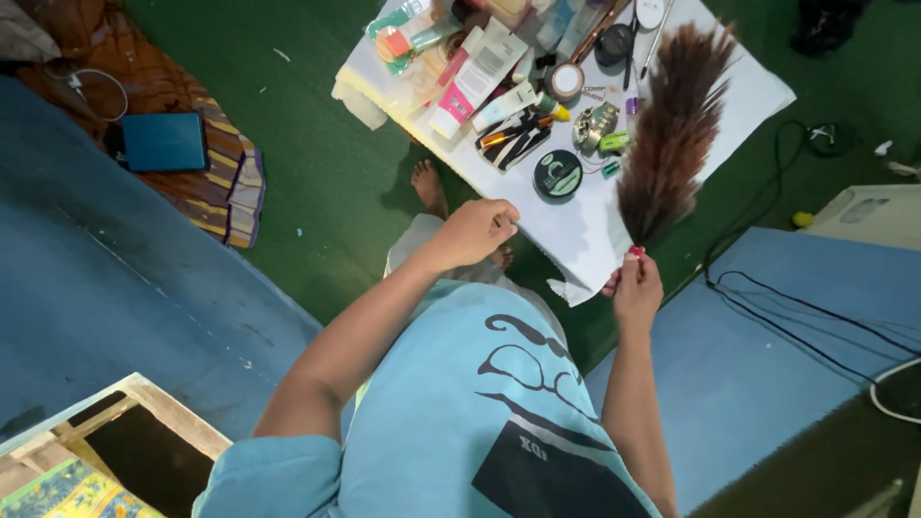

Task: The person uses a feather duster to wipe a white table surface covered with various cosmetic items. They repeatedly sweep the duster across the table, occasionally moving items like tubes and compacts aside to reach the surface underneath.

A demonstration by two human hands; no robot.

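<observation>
Brown feather duster (674,125) — handle pinched in right hand (637,288), plume over white table (576,235) edge; left hand (472,233) loosely curled, empty, near round black tin (557,175) — green floor (326,163) open alongside.

Soft, even indoor light fills the view, brightest on the white table (743,91) at the top, which looks slightly washed out near its right corner. The green floor (317,163) stays dim, and a soft shadow lies under the table's near edge. The dark bottom right corner loses detail. Focus is fairly sharp at the centre; straight lines bend slightly toward the frame edges.
</observation>
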